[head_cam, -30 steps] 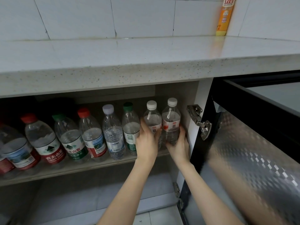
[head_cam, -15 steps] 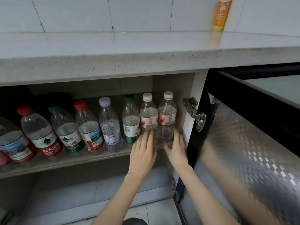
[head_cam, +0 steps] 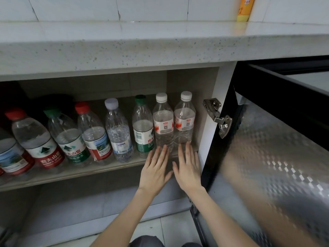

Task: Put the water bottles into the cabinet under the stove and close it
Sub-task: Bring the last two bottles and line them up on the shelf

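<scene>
Several water bottles stand in a row on the cabinet shelf (head_cam: 74,172) under the counter. At the right end stand two white-capped bottles, one (head_cam: 162,122) beside the other (head_cam: 185,120). My left hand (head_cam: 155,169) is flat and open just below the first one, fingers spread, holding nothing. My right hand (head_cam: 188,166) is open too, in front of the second one's base, fingertips near it. A green-capped bottle (head_cam: 142,125) stands left of these. The cabinet door (head_cam: 270,157) hangs open at the right.
A metal hinge (head_cam: 217,116) sits on the cabinet's right wall. The speckled countertop (head_cam: 142,50) overhangs the shelf, with a yellow container (head_cam: 244,8) at its back right. Below the shelf lie a lower compartment and tiled floor (head_cam: 151,227).
Both hands let go of the two white-capped bottles and drew back and down to the shelf's front edge, fingers now spread. The bottles stay upright.
</scene>
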